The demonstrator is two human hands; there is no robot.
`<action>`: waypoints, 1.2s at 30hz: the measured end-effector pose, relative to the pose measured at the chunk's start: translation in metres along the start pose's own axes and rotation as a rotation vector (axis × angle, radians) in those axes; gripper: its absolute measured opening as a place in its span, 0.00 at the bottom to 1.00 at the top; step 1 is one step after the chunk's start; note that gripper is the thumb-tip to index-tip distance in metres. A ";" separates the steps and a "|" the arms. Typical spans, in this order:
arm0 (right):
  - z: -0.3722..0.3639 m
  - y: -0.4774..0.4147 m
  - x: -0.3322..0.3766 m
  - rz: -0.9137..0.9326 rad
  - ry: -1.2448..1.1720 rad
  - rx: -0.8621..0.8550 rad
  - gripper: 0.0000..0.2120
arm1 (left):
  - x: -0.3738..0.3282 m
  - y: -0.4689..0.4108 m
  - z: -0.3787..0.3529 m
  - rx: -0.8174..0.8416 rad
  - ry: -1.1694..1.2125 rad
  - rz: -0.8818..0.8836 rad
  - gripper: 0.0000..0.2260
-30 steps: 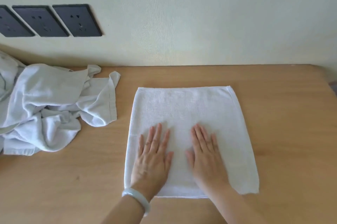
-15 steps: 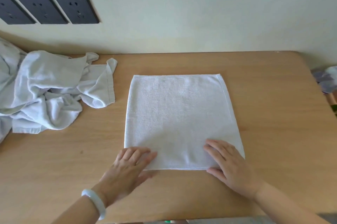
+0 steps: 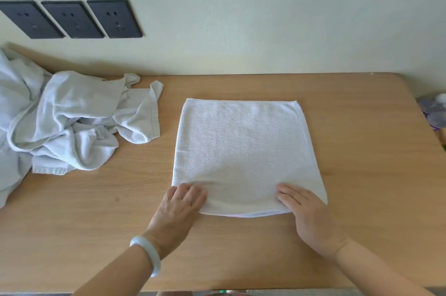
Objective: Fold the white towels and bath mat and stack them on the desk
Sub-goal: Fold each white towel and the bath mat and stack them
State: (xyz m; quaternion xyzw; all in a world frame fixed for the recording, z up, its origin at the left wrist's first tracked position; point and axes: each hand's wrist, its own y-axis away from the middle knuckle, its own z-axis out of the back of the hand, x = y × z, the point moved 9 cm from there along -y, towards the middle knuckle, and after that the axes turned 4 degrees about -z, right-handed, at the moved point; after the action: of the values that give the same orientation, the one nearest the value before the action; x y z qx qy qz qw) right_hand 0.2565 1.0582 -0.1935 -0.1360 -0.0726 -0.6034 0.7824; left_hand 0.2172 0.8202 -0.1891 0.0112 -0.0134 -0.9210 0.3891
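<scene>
Left hand point(image 3: 179, 209) is on the towel's point(image 3: 243, 151) near-left corner, right hand point(image 3: 306, 211) on its near-right corner. Fingers lie on top, thumbs hidden: can't tell pinch from press. Towel is flat on the desk point(image 3: 362, 199), stretching away from both hands. Crumpled pile point(image 3: 72, 122) sits well left of the left hand.

Nubby white terry-cloth towel point(image 3: 243, 151) lies on a smooth, matt wood-grain desk point(image 3: 362, 175).
</scene>
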 end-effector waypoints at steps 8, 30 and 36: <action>0.012 0.005 -0.035 -0.261 -0.108 0.513 0.27 | 0.028 0.009 0.014 0.324 0.291 -0.001 0.21; 0.051 -0.089 -0.073 -0.762 -0.878 0.469 0.04 | 0.124 0.004 0.003 -0.134 1.395 0.946 0.04; 0.005 -0.115 -0.098 -0.830 -0.633 0.210 0.08 | 0.151 -0.009 -0.021 -0.199 1.140 1.076 0.05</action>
State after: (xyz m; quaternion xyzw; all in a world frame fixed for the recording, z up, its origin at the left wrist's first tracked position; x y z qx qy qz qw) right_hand 0.1199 1.1232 -0.2011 -0.1922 -0.4127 -0.7813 0.4270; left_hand 0.1056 0.7178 -0.2119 0.4387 0.2669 -0.4553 0.7273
